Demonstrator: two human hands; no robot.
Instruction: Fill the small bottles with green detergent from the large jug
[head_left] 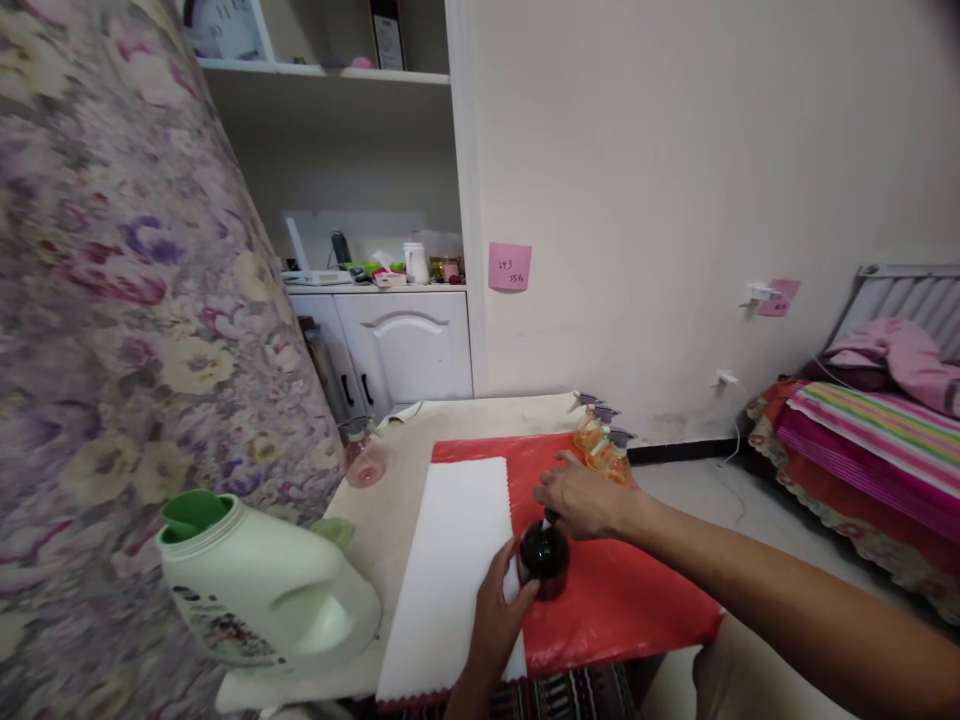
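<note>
A dark, glossy bottle (545, 562) stands on the red plastic sheet (600, 600), close to the edge of a white scalloped mat (450, 570). Round its lower left side my left hand (496, 612) is closed, thumb in front. My right hand (583, 497) is closed on the bottle's top from above; the fingers mostly hide that part, and a bit of black and white shows beneath them. Beyond my right hand are several spray bottles (616, 468) with orange liquid and grey trigger heads.
At the table's left stand a large pale green jug (277, 590) without a lid and a pinkish clear spray bottle (365, 462). A floral curtain (150, 300) hangs beside them. Behind are a white cabinet (409, 350) and a wall; a bed (862, 450) is at right.
</note>
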